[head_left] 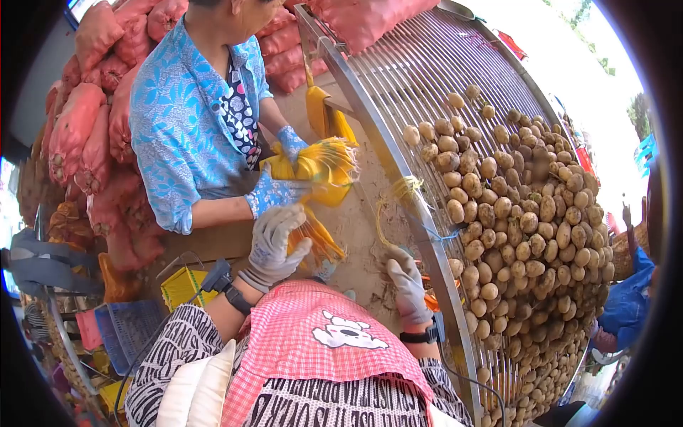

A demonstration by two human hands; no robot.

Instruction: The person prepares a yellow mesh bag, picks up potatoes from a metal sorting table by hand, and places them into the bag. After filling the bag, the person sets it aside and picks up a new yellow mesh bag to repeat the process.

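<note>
Hands apart. My left hand [276, 242] is closed round a bundle of yellow net bags [318, 244], held just below the co-worker's gloved hands [274, 192]. My right hand [409, 285] grips the lower end of a loose yellow strand [388, 213] beside the steel rail [380, 139] of the grate.

Likely faults:
1. The strand snags on the rail because it loops close against it.
2. Bags slip from the bundle because my glove holds only one end.
3. Potatoes [526, 235] crowd the rail and could trap the strand.
</note>
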